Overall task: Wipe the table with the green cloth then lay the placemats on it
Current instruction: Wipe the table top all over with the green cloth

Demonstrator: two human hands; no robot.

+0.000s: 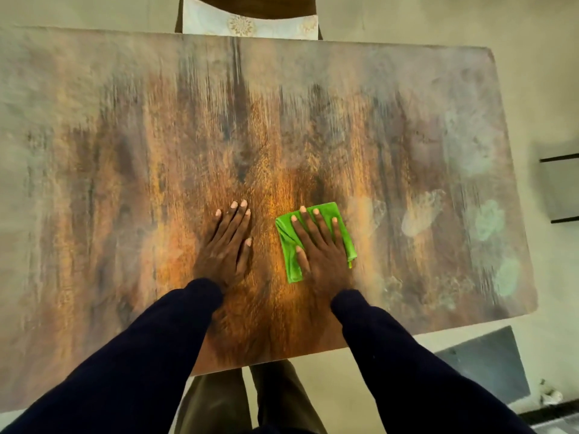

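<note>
At the far edge, a chair (pixel 247 18) with a pale patterned seat cushion (pixel 241 25) sits tucked in. Pale floor (pixel 532 32) all around, a dark grey mat (pixel 488 368) lying low right, and dark-edged shelves (pixel 560 186) at the right margin.

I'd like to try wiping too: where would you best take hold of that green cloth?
The green cloth lies folded flat on the table under the right hand. Probably best from above: press a flat palm on its middle, or pinch the bare far right corner, since no edge stands up.
</note>
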